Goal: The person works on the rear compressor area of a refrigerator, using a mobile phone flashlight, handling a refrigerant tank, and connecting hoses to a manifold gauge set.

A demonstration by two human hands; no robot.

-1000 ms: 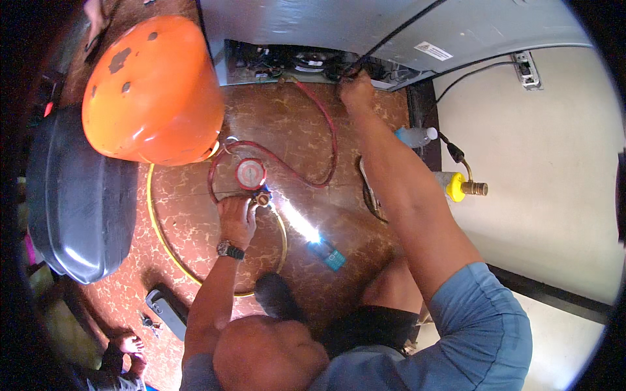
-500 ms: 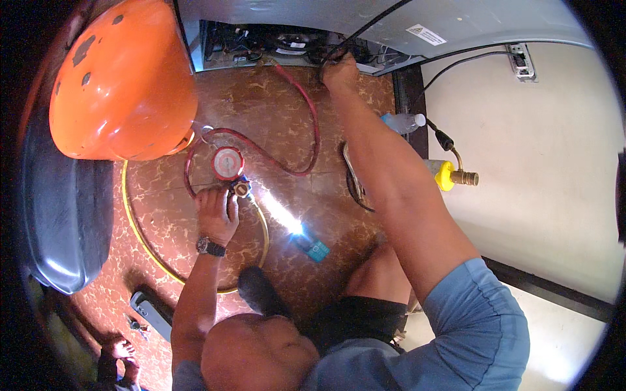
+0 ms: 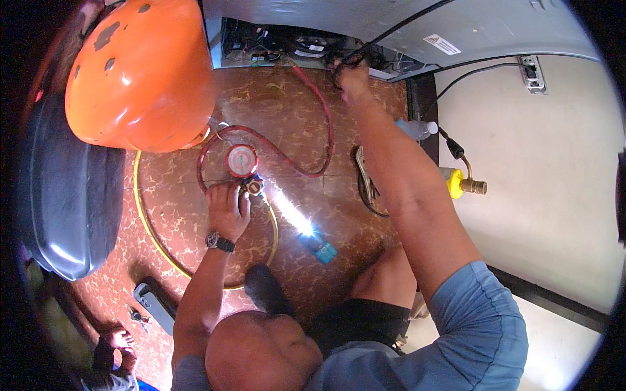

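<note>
My left hand (image 3: 227, 212) is closed at the valve body (image 3: 253, 187) of a round, red-rimmed pressure gauge (image 3: 242, 161) lying on the floor, thumb beside the knob. A red hose (image 3: 319, 163) loops from it to the opening under the grey appliance. A yellow hose (image 3: 151, 236) curves round toward the orange cylinder (image 3: 140, 78). My right hand (image 3: 353, 78) reaches into the appliance's lower compartment (image 3: 306, 47), beside a black cord (image 3: 404, 25). Its fingers are bent and partly hidden, so what they grip does not show.
A small teal phone (image 3: 321, 249) shines its light across the floor. Near my right arm are a plastic bottle (image 3: 417, 128) and a yellow canister with a brass fitting (image 3: 456, 184). A grey phone (image 3: 155, 305) and another person's foot (image 3: 119, 337) are at lower left.
The whole view has shifted slightly, so things sit a little further right in the picture. Both hands keep their places at the gauge valve and the compartment.
</note>
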